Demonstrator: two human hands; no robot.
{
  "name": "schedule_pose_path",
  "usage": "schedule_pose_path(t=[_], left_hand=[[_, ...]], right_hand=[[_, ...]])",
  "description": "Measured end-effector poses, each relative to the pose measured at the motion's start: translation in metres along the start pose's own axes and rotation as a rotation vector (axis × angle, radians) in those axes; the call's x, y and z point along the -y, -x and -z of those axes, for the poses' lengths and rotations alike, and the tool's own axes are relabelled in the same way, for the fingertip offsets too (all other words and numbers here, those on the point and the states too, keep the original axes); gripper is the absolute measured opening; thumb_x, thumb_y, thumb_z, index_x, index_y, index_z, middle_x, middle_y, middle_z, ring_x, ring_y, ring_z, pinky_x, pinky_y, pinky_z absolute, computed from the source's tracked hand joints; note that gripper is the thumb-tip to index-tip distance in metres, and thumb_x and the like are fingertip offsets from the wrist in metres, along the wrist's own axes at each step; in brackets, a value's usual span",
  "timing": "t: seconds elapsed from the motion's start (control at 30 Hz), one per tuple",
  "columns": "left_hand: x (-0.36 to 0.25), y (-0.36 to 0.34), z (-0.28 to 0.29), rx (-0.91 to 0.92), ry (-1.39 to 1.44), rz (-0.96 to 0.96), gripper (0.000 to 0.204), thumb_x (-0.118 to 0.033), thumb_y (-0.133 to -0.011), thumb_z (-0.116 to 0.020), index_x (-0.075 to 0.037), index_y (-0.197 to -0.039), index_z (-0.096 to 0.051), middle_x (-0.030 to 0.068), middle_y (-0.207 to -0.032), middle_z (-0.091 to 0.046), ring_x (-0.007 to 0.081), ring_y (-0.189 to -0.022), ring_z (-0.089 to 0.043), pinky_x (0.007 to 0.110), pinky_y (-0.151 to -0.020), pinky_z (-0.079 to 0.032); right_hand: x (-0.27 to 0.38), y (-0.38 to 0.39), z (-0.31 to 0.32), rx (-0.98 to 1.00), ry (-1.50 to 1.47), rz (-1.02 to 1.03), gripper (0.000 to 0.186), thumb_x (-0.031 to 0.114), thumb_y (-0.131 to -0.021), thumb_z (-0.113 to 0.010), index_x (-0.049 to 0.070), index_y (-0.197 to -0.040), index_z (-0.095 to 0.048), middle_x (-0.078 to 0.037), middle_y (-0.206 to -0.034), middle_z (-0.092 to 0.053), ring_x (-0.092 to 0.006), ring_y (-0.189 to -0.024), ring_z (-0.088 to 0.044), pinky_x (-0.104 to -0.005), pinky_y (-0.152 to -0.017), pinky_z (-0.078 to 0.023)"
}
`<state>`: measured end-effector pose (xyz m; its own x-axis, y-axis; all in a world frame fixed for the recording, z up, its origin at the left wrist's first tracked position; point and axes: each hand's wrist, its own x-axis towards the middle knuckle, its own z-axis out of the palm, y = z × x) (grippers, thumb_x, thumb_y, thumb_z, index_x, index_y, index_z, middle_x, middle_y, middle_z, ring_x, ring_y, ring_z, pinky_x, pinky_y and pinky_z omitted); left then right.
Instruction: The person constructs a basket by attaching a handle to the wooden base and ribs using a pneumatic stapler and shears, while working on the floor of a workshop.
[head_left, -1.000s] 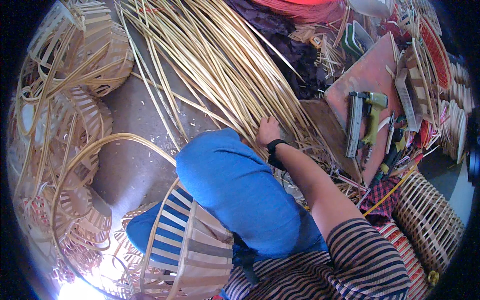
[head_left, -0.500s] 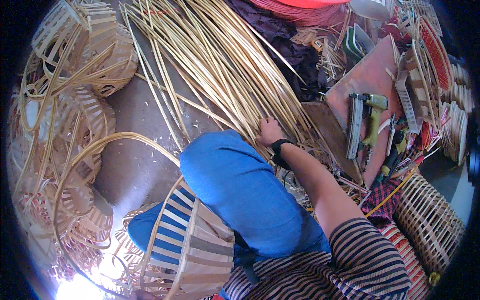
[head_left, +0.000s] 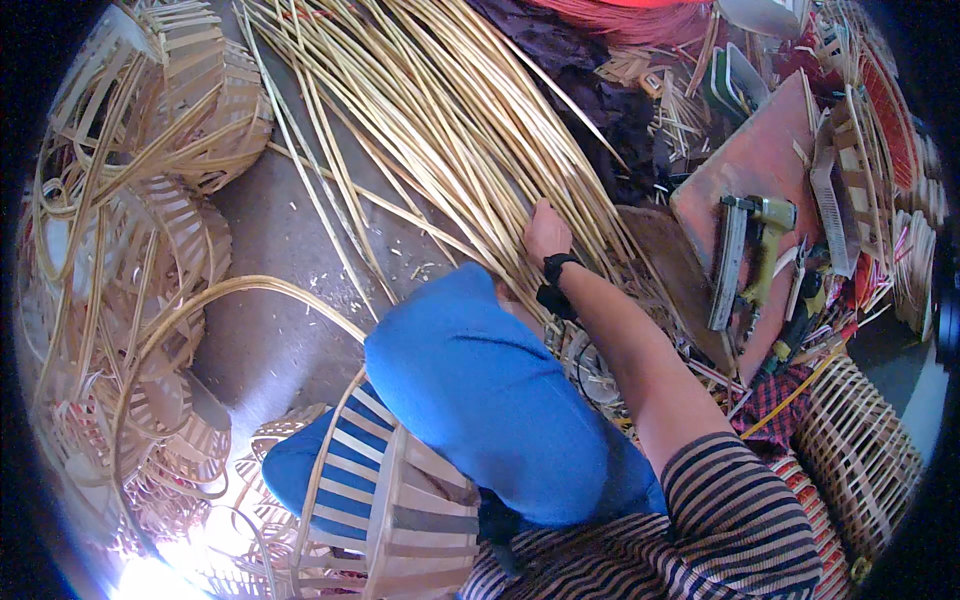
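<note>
My right hand (head_left: 548, 234), with a dark band at the wrist, rests at the near right side of a long heap of pale rattan canes (head_left: 440, 120). Its fingers are curled closed against the canes; what lies inside them is hidden. A half-made slatted basket (head_left: 425, 512) leans against my blue-clad leg at the lower left. From it a bent cane hoop (head_left: 250, 273) arches out to the left. My left hand does not show.
A green stapling gun (head_left: 768, 255) lies on a reddish board (head_left: 735, 165) at the right, beside pliers. Several slatted baskets (head_left: 215, 110) stack along the left. A woven basket (head_left: 865, 450) lies at the lower right. Offcuts litter the grey floor (head_left: 270, 350).
My right hand has shifted slightly right and away from me along the canes, its fingers now more curled. The view has moved a little; the lap basket stays against my leg.
</note>
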<state>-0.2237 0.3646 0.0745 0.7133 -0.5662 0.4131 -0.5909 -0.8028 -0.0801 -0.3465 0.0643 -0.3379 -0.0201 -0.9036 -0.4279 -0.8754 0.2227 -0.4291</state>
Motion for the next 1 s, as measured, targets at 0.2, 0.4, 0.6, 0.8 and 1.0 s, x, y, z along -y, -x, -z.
schedule_pose_path(t=[0.2,0.4,0.6,0.8,1.0], left_hand=[[0.002,-0.004,-0.004,0.022,0.019,0.035,0.031,-0.028,-0.074,-0.047,0.000,-0.088,-0.048,0.0103,-0.072,-0.049,0.0196,-0.059,-0.045,0.028,-0.053,-0.037],[0.004,-0.006,-0.005,0.045,0.049,0.065,0.034,-0.030,-0.074,-0.047,0.000,-0.089,-0.047,0.0102,-0.074,-0.049,0.0192,-0.060,-0.045,0.028,-0.054,-0.037],[0.008,-0.001,-0.004,0.049,0.114,0.095,0.037,-0.033,-0.074,-0.046,0.000,-0.091,-0.047,0.0101,-0.075,-0.049,0.0187,-0.061,-0.045,0.027,-0.055,-0.038],[0.017,0.008,-0.010,0.092,0.297,0.159,0.039,-0.035,-0.074,-0.046,0.000,-0.093,-0.047,0.0101,-0.077,-0.050,0.0183,-0.062,-0.045,0.027,-0.056,-0.038],[0.006,-0.008,-0.053,0.205,0.769,0.187,0.047,-0.041,-0.077,-0.039,-0.001,-0.101,-0.044,0.0065,-0.077,-0.046,0.0133,-0.062,-0.041,0.023,-0.056,-0.034]], right_hand=[[0.017,-0.017,0.000,-0.038,0.170,0.110,0.018,0.020,-0.073,-0.051,0.003,-0.080,-0.047,-0.017,-0.075,-0.056,-0.0314,-0.070,-0.054,-0.0411,-0.060,-0.044],[0.019,-0.027,-0.012,-0.010,0.165,-0.028,0.017,0.016,-0.071,-0.049,0.002,-0.080,-0.051,-0.017,-0.079,-0.055,-0.0308,-0.075,-0.054,-0.0400,-0.064,-0.044],[0.019,-0.018,0.004,-0.039,0.082,0.095,0.021,0.019,-0.073,-0.045,0.001,-0.084,-0.048,-0.022,-0.076,-0.053,-0.0353,-0.072,-0.052,-0.0438,-0.064,-0.041],[0.017,0.016,0.063,-0.091,-0.071,0.258,0.016,0.021,-0.080,-0.038,0.006,-0.079,-0.040,-0.023,-0.065,-0.050,-0.0396,-0.063,-0.048,-0.0479,-0.054,-0.034],[-0.033,0.058,0.085,-0.249,-0.108,0.212,0.019,0.019,-0.079,-0.041,0.007,-0.092,-0.048,-0.017,-0.070,-0.055,-0.0334,-0.065,-0.053,-0.0410,-0.057,-0.039]])
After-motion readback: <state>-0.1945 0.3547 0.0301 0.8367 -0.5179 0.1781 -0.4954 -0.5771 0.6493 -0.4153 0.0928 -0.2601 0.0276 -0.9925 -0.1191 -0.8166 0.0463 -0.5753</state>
